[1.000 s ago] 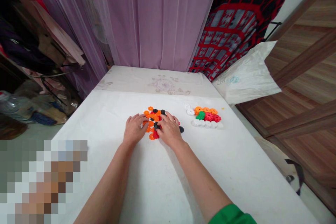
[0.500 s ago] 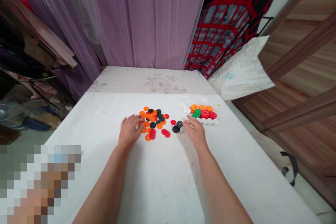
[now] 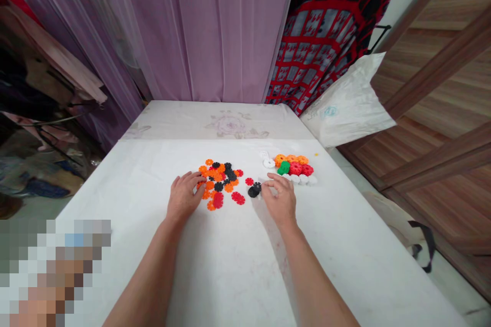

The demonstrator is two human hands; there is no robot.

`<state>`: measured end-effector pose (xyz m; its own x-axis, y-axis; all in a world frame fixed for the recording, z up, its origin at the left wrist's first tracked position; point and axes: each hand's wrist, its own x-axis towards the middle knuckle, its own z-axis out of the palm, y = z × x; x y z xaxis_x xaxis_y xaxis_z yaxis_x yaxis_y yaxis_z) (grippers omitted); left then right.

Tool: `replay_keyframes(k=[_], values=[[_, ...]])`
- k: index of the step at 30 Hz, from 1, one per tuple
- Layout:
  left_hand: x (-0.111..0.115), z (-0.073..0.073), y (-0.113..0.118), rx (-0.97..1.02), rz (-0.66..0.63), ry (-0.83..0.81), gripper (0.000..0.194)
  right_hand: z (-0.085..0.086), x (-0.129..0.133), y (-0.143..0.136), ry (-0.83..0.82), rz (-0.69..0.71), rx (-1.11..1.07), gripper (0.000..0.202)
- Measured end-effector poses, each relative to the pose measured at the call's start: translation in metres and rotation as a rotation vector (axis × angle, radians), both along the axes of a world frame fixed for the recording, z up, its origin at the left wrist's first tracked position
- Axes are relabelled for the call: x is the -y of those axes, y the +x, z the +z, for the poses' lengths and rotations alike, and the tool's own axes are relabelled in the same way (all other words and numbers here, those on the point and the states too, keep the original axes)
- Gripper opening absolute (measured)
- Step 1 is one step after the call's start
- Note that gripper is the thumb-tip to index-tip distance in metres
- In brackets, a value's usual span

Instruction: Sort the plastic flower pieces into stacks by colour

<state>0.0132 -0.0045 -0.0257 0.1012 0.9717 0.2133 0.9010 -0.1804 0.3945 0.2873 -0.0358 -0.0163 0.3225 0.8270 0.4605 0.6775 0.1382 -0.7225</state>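
My left hand (image 3: 185,195) rests at the left edge of a loose pile of orange, black and red notched discs (image 3: 218,175), its fingers bent and a little apart, with no disc seen held. On the other side, my right hand (image 3: 279,198) has its thumb and forefinger pinched at the edge of a black disc (image 3: 257,186), which overlaps a black stack (image 3: 252,192). A single red disc (image 3: 249,182) lies just beyond them. Behind the right fingers are a green stack (image 3: 283,168), orange stacks (image 3: 292,159), red stacks (image 3: 301,169) and white stacks (image 3: 303,180).
Two white pieces (image 3: 268,163) lie left of the orange stacks. Red discs (image 3: 238,198) sit in front of the pile. A white cloth (image 3: 226,276) covers the table. Past its right edge hangs a white plastic bag (image 3: 345,107); a purple curtain (image 3: 207,30) hangs behind.
My right thumb and forefinger have closed at the black disc, which now overlaps the black stack more. The left hand stays beside the pile. The whole view has shifted slightly.
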Motion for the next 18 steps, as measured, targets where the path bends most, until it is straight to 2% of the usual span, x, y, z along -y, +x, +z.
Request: replay_keyframes(k=[6,11,18], values=[[0.001,0.001,0.001,0.003,0.003,0.009,0.029,0.003,0.012,-0.008,-0.290,-0.010,-0.235,0.030],[0.002,0.003,0.002,0.005,0.006,-0.004,0.029,-0.003,0.007,-0.006,-0.341,-0.010,-0.354,0.032],[0.002,0.004,0.001,0.016,0.002,-0.011,0.029,-0.003,0.002,-0.004,-0.424,-0.022,-0.308,0.031]])
